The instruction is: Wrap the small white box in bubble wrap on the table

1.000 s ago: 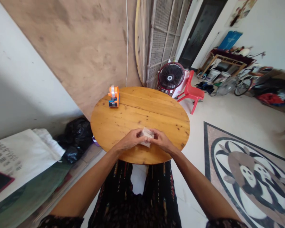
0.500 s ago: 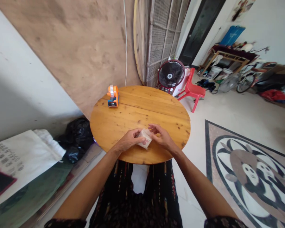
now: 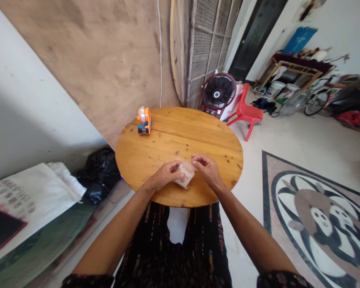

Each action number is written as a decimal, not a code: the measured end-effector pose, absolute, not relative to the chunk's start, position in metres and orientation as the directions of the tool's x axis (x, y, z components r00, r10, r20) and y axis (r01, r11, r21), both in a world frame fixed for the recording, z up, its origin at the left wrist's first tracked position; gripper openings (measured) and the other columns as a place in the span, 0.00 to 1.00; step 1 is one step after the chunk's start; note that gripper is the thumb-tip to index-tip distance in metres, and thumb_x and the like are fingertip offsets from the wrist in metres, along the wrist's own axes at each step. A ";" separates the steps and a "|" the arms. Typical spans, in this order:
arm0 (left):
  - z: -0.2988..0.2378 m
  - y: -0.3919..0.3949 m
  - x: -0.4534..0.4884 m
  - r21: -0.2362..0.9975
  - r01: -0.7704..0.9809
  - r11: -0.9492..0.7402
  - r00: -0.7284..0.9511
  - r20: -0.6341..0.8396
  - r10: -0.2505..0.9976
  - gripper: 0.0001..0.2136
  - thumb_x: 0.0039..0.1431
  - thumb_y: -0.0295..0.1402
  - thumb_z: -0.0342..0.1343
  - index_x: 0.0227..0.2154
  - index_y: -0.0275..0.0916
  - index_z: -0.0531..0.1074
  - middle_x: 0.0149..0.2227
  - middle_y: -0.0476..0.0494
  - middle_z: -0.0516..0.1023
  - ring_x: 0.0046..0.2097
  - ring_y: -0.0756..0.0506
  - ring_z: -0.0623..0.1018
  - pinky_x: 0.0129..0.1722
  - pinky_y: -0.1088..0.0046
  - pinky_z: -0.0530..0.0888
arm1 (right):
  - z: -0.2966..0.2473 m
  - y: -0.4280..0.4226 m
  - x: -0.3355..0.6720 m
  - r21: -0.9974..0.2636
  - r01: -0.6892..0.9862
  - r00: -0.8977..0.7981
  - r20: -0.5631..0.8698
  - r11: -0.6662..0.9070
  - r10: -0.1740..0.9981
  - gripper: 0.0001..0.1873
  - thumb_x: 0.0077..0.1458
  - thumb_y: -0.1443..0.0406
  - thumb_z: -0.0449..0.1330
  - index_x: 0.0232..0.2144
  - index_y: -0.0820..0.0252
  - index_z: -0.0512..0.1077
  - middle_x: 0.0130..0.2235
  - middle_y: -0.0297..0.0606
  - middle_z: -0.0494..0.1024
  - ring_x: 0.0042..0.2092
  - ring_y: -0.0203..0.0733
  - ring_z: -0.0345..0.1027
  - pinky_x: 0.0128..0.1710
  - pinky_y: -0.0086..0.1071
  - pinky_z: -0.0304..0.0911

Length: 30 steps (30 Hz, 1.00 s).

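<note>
My left hand [image 3: 167, 175] keeps its grip clamped on a small pale packet [image 3: 184, 173] at the table's [image 3: 180, 136] near edge. I judge this steadies it while the right hand [image 3: 209, 171], grip pinched together, meets its far corner. A tape dispenser [image 3: 144, 120] sits at the table's far rim.

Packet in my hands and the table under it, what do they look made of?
Packet: thin pale paper or plastic wrap, dull and creased. It is too small to tell which.
Table: wood planks with a shiny clear varnish. Seams, grain lines and dark knots show across the round top.
</note>
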<state>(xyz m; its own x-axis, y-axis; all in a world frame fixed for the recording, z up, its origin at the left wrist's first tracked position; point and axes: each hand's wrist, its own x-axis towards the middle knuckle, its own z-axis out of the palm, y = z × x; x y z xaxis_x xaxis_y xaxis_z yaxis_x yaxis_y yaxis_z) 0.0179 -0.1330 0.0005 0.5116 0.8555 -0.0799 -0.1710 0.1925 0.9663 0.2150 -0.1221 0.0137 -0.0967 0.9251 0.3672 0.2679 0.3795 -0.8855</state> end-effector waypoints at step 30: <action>0.000 -0.127 0.018 0.980 -0.158 0.121 0.488 -0.029 0.872 0.17 0.52 0.43 0.61 0.36 0.33 0.72 0.30 0.47 0.76 0.30 0.51 0.71 0.30 0.77 0.64 | 0.022 -0.148 0.206 -0.636 0.438 -0.350 0.531 0.636 0.772 0.07 0.57 0.68 0.58 0.34 0.56 0.77 0.37 0.38 0.81 0.41 0.40 0.76 0.44 0.34 0.69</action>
<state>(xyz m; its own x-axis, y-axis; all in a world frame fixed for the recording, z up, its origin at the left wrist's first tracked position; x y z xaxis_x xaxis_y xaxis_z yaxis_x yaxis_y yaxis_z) 0.0177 -0.1273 -0.0001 0.4879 0.8724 -0.0294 -0.1579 0.1213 0.9800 0.2061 -0.1479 0.0218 -0.3496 0.7718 0.5311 0.4379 0.6358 -0.6357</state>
